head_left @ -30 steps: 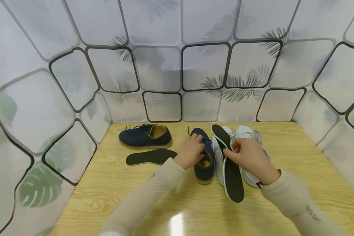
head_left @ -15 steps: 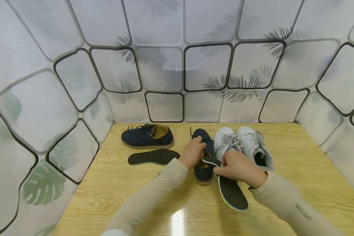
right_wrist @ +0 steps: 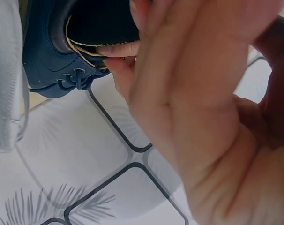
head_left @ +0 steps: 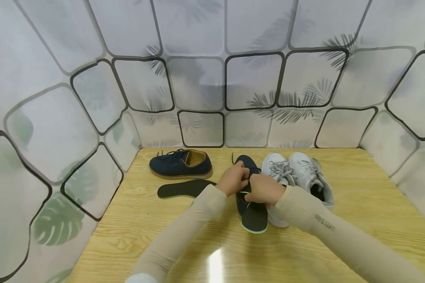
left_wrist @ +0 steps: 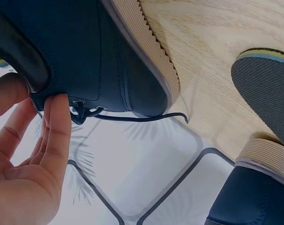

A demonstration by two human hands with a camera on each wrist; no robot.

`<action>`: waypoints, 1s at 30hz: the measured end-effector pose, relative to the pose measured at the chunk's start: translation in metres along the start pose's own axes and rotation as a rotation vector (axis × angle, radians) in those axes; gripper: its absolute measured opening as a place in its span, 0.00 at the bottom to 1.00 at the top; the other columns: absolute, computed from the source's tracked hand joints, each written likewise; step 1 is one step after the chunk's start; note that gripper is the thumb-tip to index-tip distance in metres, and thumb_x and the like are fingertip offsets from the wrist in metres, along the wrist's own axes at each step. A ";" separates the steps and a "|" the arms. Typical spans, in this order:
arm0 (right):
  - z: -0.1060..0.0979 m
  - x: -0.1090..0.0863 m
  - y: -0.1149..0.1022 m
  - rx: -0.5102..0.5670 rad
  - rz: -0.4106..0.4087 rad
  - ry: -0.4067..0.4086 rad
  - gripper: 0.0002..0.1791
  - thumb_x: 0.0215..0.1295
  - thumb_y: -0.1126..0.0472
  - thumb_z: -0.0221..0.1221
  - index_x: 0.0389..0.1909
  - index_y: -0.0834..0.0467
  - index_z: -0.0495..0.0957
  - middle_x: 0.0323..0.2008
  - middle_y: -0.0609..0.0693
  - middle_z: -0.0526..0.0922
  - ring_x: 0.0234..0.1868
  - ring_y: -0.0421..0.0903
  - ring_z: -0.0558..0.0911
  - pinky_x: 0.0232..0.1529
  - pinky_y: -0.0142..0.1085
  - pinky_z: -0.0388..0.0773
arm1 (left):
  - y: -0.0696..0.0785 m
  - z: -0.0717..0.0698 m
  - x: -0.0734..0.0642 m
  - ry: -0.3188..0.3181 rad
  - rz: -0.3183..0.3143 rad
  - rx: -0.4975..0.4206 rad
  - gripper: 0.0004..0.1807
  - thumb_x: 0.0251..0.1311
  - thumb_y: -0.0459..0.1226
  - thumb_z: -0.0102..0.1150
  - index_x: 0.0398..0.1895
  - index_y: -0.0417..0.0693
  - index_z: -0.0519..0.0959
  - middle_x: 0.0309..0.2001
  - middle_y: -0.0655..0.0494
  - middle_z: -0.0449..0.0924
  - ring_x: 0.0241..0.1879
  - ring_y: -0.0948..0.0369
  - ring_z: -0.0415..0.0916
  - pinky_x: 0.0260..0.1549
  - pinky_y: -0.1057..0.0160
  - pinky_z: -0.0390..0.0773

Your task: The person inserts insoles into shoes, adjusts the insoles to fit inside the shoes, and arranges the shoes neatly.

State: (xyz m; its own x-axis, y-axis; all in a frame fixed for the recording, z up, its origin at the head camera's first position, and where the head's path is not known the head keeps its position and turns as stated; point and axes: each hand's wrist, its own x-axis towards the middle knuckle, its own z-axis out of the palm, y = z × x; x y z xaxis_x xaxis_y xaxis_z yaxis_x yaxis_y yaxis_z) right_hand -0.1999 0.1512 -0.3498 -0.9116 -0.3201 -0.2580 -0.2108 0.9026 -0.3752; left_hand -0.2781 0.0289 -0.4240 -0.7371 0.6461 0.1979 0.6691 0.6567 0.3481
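Note:
A navy lace-up shoe (head_left: 246,160) stands toe away near the middle of the table. My left hand (head_left: 233,179) grips it by the tongue area at the opening; in the left wrist view, fingertips (left_wrist: 57,105) lie beside the lace eyelets. My right hand (head_left: 265,189) holds a black insole (head_left: 255,218) over that shoe. Its front end enters the shoe opening, as the right wrist view shows, while the heel end sticks out over the back of the shoe. The right fingertips are partly hidden.
Another navy shoe (head_left: 180,164) lies to the left, toe pointing left. In front of it is a second black insole (head_left: 180,189). White sneakers (head_left: 306,173) stand close on the right. A patterned curtain (head_left: 205,86) rises behind the wooden table (head_left: 127,236).
My right hand has moved left and lowered the insole from above the white sneakers into the navy shoe's opening. My left hand stays on the shoe. The head view shifts slightly.

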 end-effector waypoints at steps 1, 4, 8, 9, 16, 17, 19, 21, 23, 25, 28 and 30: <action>0.000 0.003 -0.001 -0.020 -0.005 0.003 0.15 0.57 0.62 0.63 0.15 0.60 0.71 0.10 0.51 0.70 0.04 0.39 0.67 0.10 0.29 0.64 | 0.000 0.000 0.000 0.003 0.004 0.004 0.17 0.60 0.35 0.64 0.18 0.50 0.67 0.28 0.57 0.62 0.23 0.63 0.64 0.25 0.69 0.64; -0.002 0.008 -0.003 -0.069 -0.027 0.005 0.13 0.55 0.64 0.63 0.16 0.60 0.72 0.12 0.52 0.72 0.07 0.42 0.71 0.14 0.31 0.68 | 0.001 -0.001 0.001 0.012 0.019 0.028 0.15 0.61 0.35 0.63 0.19 0.49 0.70 0.27 0.57 0.62 0.23 0.63 0.64 0.25 0.69 0.64; -0.003 0.012 -0.008 -0.136 -0.028 -0.001 0.11 0.55 0.65 0.63 0.18 0.60 0.72 0.15 0.52 0.73 0.15 0.46 0.74 0.20 0.34 0.71 | 0.005 -0.003 0.002 0.003 0.036 0.050 0.06 0.61 0.35 0.63 0.27 0.47 0.78 0.30 0.57 0.66 0.25 0.63 0.67 0.28 0.69 0.68; -0.003 0.013 -0.009 -0.154 -0.031 0.002 0.11 0.54 0.66 0.64 0.18 0.60 0.72 0.16 0.52 0.73 0.16 0.47 0.75 0.22 0.35 0.72 | 0.006 -0.003 0.003 -0.003 0.045 0.061 0.04 0.62 0.36 0.62 0.29 0.47 0.80 0.31 0.56 0.68 0.26 0.63 0.68 0.29 0.69 0.69; 0.002 0.021 -0.015 -0.221 -0.036 0.010 0.08 0.52 0.70 0.62 0.18 0.63 0.75 0.25 0.58 0.79 0.26 0.52 0.76 0.32 0.43 0.74 | 0.011 -0.003 0.004 -0.016 0.078 0.104 0.07 0.66 0.37 0.56 0.38 0.47 0.84 0.35 0.54 0.73 0.30 0.61 0.73 0.32 0.66 0.75; 0.003 0.020 -0.016 -0.222 -0.031 0.018 0.07 0.53 0.69 0.63 0.19 0.63 0.76 0.26 0.58 0.79 0.26 0.53 0.77 0.32 0.44 0.75 | 0.011 -0.002 0.004 -0.016 0.073 0.093 0.07 0.66 0.36 0.57 0.38 0.47 0.84 0.35 0.54 0.72 0.30 0.62 0.73 0.32 0.67 0.74; 0.007 0.016 -0.018 -0.229 -0.026 0.037 0.09 0.55 0.67 0.64 0.18 0.62 0.76 0.24 0.58 0.80 0.26 0.53 0.79 0.31 0.44 0.76 | 0.009 -0.001 0.004 -0.016 0.056 0.057 0.05 0.65 0.35 0.57 0.36 0.47 0.83 0.35 0.55 0.70 0.28 0.62 0.70 0.31 0.68 0.72; 0.012 0.010 -0.021 -0.241 -0.021 0.061 0.14 0.57 0.64 0.65 0.16 0.60 0.74 0.20 0.56 0.78 0.22 0.52 0.79 0.27 0.43 0.76 | 0.007 0.000 0.003 -0.017 0.038 0.016 0.05 0.64 0.34 0.58 0.31 0.46 0.81 0.33 0.55 0.68 0.27 0.62 0.66 0.28 0.70 0.67; 0.018 0.000 -0.025 -0.272 -0.030 0.085 0.18 0.57 0.59 0.67 0.14 0.58 0.71 0.16 0.54 0.74 0.18 0.50 0.77 0.21 0.40 0.74 | 0.004 0.001 0.001 -0.019 0.020 -0.011 0.09 0.63 0.33 0.60 0.24 0.47 0.76 0.31 0.56 0.65 0.25 0.63 0.63 0.27 0.70 0.63; 0.023 -0.008 -0.027 -0.296 -0.044 0.099 0.22 0.56 0.57 0.68 0.11 0.56 0.67 0.13 0.53 0.70 0.15 0.49 0.74 0.17 0.38 0.70 | 0.002 0.001 0.000 -0.017 0.016 -0.019 0.14 0.62 0.33 0.61 0.20 0.48 0.71 0.29 0.57 0.63 0.24 0.63 0.60 0.26 0.70 0.61; 0.026 -0.015 -0.027 -0.291 -0.074 0.123 0.24 0.53 0.57 0.69 0.09 0.55 0.65 0.11 0.51 0.66 0.13 0.47 0.71 0.16 0.36 0.66 | -0.001 -0.001 -0.001 -0.014 0.021 -0.015 0.17 0.60 0.34 0.63 0.18 0.51 0.67 0.28 0.58 0.61 0.24 0.63 0.60 0.26 0.70 0.60; 0.024 -0.015 -0.026 -0.244 -0.082 0.129 0.24 0.54 0.58 0.69 0.09 0.55 0.64 0.10 0.50 0.65 0.12 0.46 0.69 0.16 0.35 0.63 | -0.002 -0.002 -0.001 -0.012 0.025 -0.021 0.16 0.59 0.33 0.63 0.18 0.50 0.68 0.27 0.58 0.61 0.24 0.63 0.60 0.26 0.70 0.60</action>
State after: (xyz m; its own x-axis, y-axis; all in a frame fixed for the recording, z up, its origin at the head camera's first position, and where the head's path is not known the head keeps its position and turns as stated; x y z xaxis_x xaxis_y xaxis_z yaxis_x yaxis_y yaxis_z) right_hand -0.1721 0.1258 -0.3579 -0.9221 -0.3697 -0.1145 -0.3501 0.9228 -0.1608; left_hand -0.2790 0.0261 -0.4230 -0.7189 0.6669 0.1960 0.6851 0.6321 0.3620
